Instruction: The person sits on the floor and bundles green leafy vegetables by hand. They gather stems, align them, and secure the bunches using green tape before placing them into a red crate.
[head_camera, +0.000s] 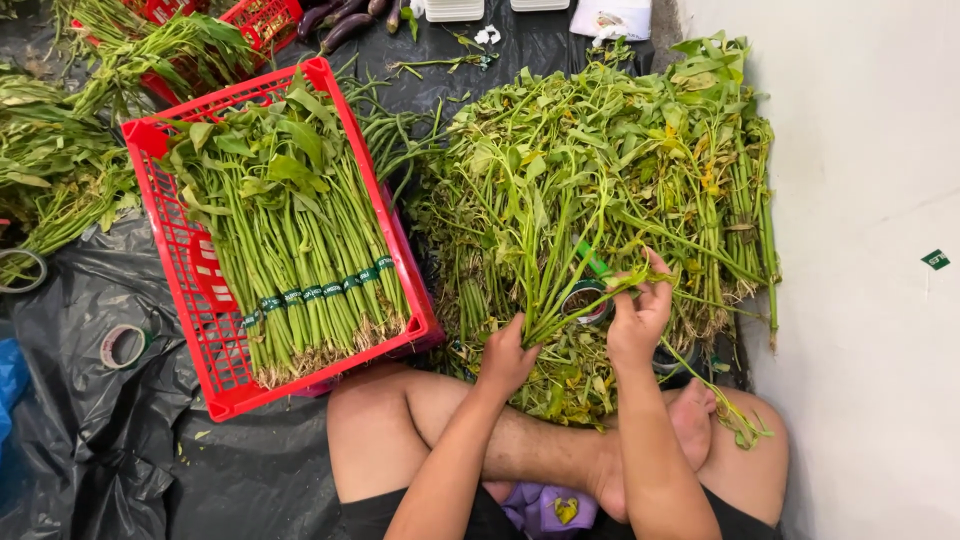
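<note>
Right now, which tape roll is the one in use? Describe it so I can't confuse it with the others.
Start at the big loose heap of greens beside the white wall. At its near edge, between the left hand and right hand, sits a green tape roll. Unlike the pale roll on the black sheet, a green strip is pulled from it.

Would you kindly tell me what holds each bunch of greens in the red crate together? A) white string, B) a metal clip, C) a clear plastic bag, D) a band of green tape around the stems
D: each bunch of leafy greens in the red crate has a band of green tape wrapped around its stems near the root end.
</note>
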